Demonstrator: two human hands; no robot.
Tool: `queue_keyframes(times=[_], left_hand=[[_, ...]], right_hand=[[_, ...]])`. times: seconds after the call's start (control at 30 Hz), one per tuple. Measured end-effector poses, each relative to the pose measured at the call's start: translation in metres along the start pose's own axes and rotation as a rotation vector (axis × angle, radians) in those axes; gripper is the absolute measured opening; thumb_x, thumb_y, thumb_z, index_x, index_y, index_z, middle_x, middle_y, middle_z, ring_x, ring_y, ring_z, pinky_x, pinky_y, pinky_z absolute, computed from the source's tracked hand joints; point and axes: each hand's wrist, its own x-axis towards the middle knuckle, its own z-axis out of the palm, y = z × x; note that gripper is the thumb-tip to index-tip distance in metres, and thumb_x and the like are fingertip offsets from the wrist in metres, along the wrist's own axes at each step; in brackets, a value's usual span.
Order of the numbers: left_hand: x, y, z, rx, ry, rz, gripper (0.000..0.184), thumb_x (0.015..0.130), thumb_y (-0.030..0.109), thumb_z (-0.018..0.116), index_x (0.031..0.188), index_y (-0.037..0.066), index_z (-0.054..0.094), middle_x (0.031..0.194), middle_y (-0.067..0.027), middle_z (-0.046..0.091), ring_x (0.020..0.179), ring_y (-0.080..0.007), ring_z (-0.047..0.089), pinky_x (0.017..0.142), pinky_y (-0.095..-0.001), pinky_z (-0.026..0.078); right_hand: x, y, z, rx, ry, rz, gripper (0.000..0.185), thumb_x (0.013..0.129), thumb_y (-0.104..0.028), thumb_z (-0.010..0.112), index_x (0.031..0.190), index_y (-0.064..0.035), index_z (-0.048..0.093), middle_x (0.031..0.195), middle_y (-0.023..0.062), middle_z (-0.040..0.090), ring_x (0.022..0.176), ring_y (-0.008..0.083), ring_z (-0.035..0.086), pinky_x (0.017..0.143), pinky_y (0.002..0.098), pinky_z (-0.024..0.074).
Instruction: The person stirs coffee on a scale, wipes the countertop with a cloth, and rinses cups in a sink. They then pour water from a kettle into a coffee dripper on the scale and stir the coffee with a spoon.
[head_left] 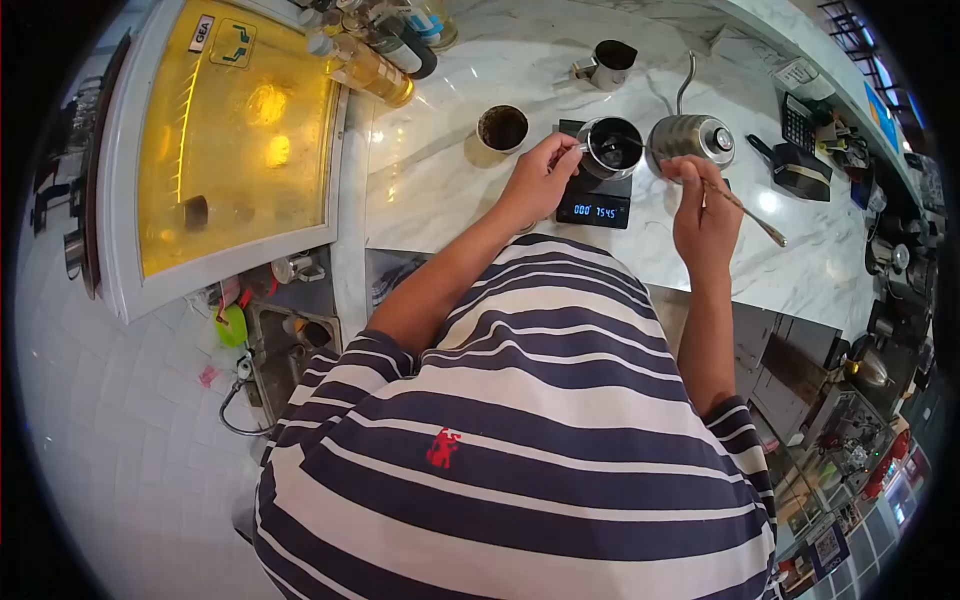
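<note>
My left hand is closed on the handle of a metal cup with dark liquid in it. The cup is over a black digital scale with lit blue digits. In my right hand is a thin long-handled spoon, gripped between thumb and fingers. One end of the spoon points toward the cup's opening; whether it touches the liquid I cannot tell. Just beyond my right hand stands a steel gooseneck kettle. Left of the metal cup is a round cup with dark contents.
Toward the back of the marble counter stands a metal pitcher. Several bottles crowd the back left beside a yellow-lit glass-fronted cabinet. A black brush-like tool and a calculator lie at the right.
</note>
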Motion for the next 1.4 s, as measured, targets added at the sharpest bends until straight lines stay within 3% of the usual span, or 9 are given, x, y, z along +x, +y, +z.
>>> queue_keyframes(times=[0.3, 0.43, 0.57, 0.67, 0.73, 1.27, 1.4], left_hand=[[0.0, -0.003, 0.011, -0.008, 0.0, 0.021, 0.024, 0.107, 0.021, 0.058, 0.119, 0.001, 0.063, 0.092, -0.0026, 0.066, 0.085, -0.0095, 0.062, 0.077, -0.0265, 0.051], [-0.001, -0.003, 0.009, -0.017, 0.007, 0.033, 0.024, 0.107, 0.021, 0.058, 0.119, 0.001, 0.063, 0.091, -0.0025, 0.066, 0.083, -0.0095, 0.061, 0.076, -0.0262, 0.05], [-0.001, -0.002, 0.01, -0.041, 0.043, 0.029, 0.024, 0.104, 0.022, 0.061, 0.114, 0.001, 0.064, 0.087, -0.0069, 0.068, 0.081, -0.0132, 0.063, 0.077, -0.0297, 0.05], [-0.002, -0.001, 0.006, -0.013, -0.002, 0.032, 0.024, 0.107, 0.02, 0.057, 0.12, 0.002, 0.063, 0.091, -0.0028, 0.066, 0.084, -0.0097, 0.061, 0.077, -0.0265, 0.051], [-0.003, 0.0, 0.005, -0.01, 0.005, 0.024, 0.024, 0.107, 0.02, 0.057, 0.121, 0.002, 0.063, 0.09, -0.0027, 0.066, 0.084, -0.0096, 0.062, 0.077, -0.0265, 0.051], [-0.003, 0.002, 0.001, -0.004, 0.004, -0.001, 0.026, 0.107, 0.02, 0.057, 0.123, 0.001, 0.062, 0.09, -0.0025, 0.066, 0.083, -0.0091, 0.061, 0.076, -0.0262, 0.05], [-0.006, 0.0, 0.001, -0.023, 0.019, 0.021, 0.026, 0.106, 0.021, 0.058, 0.122, 0.001, 0.062, 0.089, -0.0037, 0.067, 0.082, -0.0102, 0.061, 0.075, -0.0273, 0.05]], right_hand=[[0.002, -0.001, -0.004, -0.07, -0.012, -0.081, 0.012, 0.102, -0.008, 0.062, 0.097, -0.0009, 0.072, 0.09, 0.0109, 0.074, 0.079, 0.0273, 0.071, 0.07, 0.034, 0.0536], [0.001, -0.003, -0.013, -0.015, 0.042, 0.006, 0.011, 0.102, -0.009, 0.063, 0.098, -0.0021, 0.071, 0.088, 0.0098, 0.073, 0.076, 0.0282, 0.069, 0.069, 0.0351, 0.0521], [-0.003, 0.0, -0.004, -0.038, -0.037, -0.068, 0.012, 0.103, -0.01, 0.062, 0.099, -0.0021, 0.071, 0.088, 0.0096, 0.074, 0.077, 0.0268, 0.07, 0.072, 0.0332, 0.0534], [0.0, 0.001, -0.001, -0.045, 0.02, -0.042, 0.014, 0.104, -0.011, 0.061, 0.1, -0.0021, 0.071, 0.089, 0.0094, 0.075, 0.078, 0.0264, 0.071, 0.071, 0.0335, 0.0533], [0.001, -0.002, -0.004, -0.035, 0.053, 0.029, 0.014, 0.104, -0.011, 0.061, 0.1, -0.0017, 0.071, 0.089, 0.0099, 0.075, 0.077, 0.026, 0.071, 0.07, 0.0348, 0.0533], [-0.007, -0.002, 0.003, -0.013, -0.013, -0.049, 0.015, 0.104, -0.011, 0.061, 0.1, -0.0003, 0.071, 0.091, 0.0105, 0.076, 0.079, 0.0229, 0.073, 0.073, 0.0317, 0.0551], [-0.003, -0.003, 0.005, 0.033, 0.059, 0.001, 0.016, 0.104, -0.01, 0.061, 0.1, 0.0003, 0.071, 0.09, 0.0104, 0.076, 0.078, 0.023, 0.072, 0.072, 0.0319, 0.0547]])
